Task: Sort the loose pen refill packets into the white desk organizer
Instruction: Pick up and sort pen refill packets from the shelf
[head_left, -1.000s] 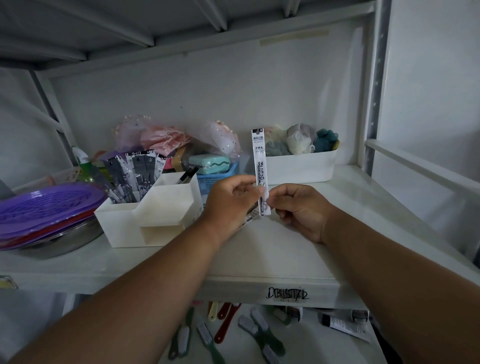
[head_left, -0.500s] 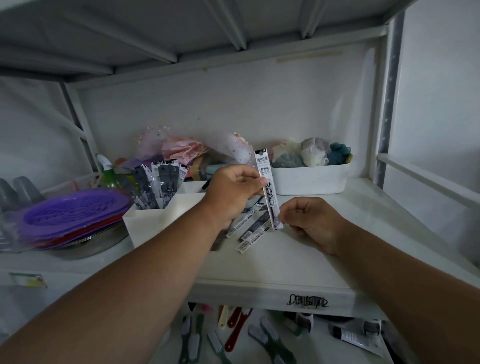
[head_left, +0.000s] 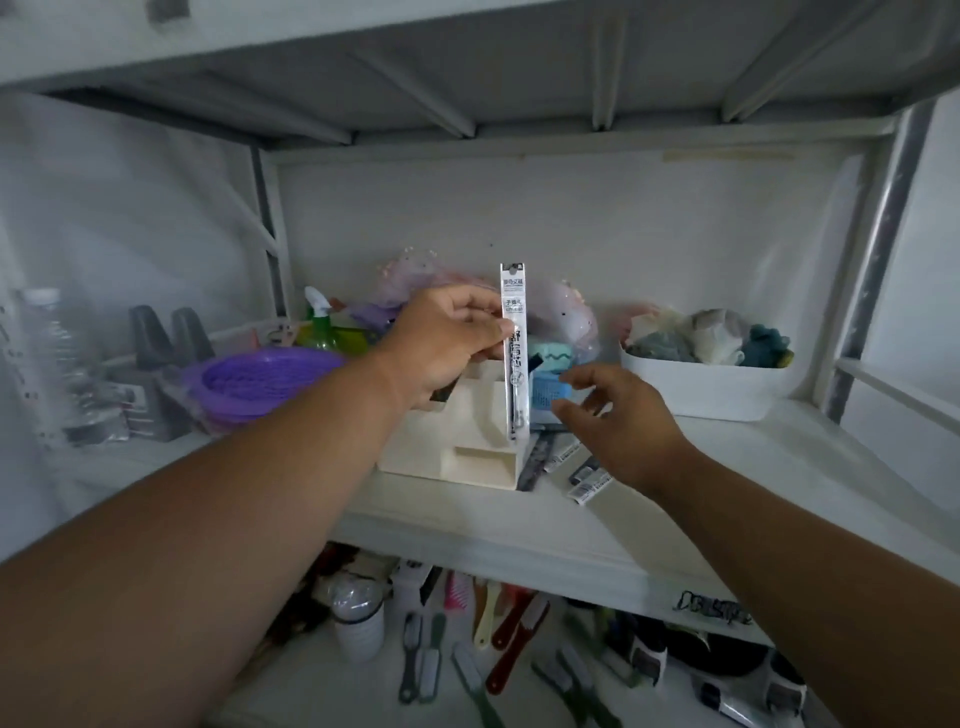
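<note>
L hand (head_left: 441, 343) pinching refill packet (head_left: 514, 353) upright above white organizer (head_left: 467, 441), R hand (head_left: 618, 415) spread, empty, over loose packets (head_left: 576, 467) on shelf (head_left: 779, 467), white bin (head_left: 711, 384) w/ cloth items, purple basket (head_left: 260, 379) at left.

Refill packet (head_left: 515, 353): clear sleeve with a white header card, black printed characters and a dark refill showing through.
Desk organizer (head_left: 457, 447): off-white, unpatterned.
Loose packets (head_left: 582, 467) on the shelf (head_left: 779, 467): white ends bearing black barcode stripes, dark grey bodies.
Shelf: white, with a black scrawled marking on the front edge.
Strainer (head_left: 260, 382): purple, with a fine grid of perforations.
Spray bottle (head_left: 324, 327): green body, white nozzle.
Small basket (head_left: 545, 397): blue, lattice mesh.
Storage bin (head_left: 711, 384): white, holding grey, cream and teal items.
Lower shelf: brushes (head_left: 421, 660) with grey-green handles, others red, one pink.
</note>
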